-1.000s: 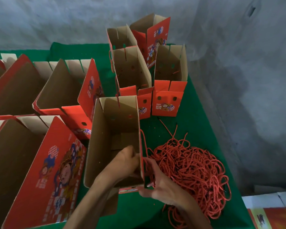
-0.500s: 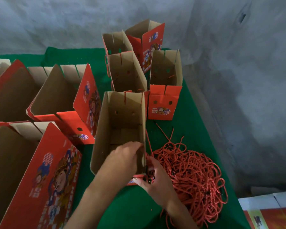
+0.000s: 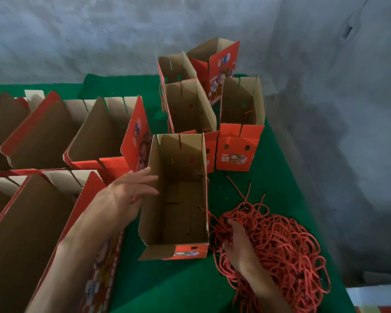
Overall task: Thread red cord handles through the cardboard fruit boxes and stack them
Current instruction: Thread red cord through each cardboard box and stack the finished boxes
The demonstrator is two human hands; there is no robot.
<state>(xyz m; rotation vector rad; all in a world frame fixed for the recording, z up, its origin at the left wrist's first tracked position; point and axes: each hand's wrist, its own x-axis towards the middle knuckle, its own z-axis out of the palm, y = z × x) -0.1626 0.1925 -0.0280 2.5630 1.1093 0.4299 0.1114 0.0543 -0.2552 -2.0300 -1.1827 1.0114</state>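
Standing upright on the green cloth (image 3: 269,177), an open cardboard fruit box (image 3: 178,195) is seen near the middle of the view, its brown inside turned up and its red printed flap folded out at the near end. The left hand (image 3: 127,195) is held against the outer left wall of this box, fingers straight and spread, with nothing grasped. The right hand (image 3: 237,242) is sunk into the pile of red cords (image 3: 280,249), which lies on the cloth just right of the box; its fingers are bent down among the strands, but whether a cord is actually pinched cannot be told. A few loose cord ends are trailed from the pile toward the box's right wall.

Behind the box, four more upright boxes (image 3: 242,123) are grouped closely near the grey concrete wall (image 3: 99,37), and red cord can be made out at the side of one of them. To the left, larger red-and-brown cartons (image 3: 104,141) are set in rows, their flaps raised, and one of them is passed over by the left forearm. A printed carton corner (image 3: 379,299) is glimpsed at the lower right.
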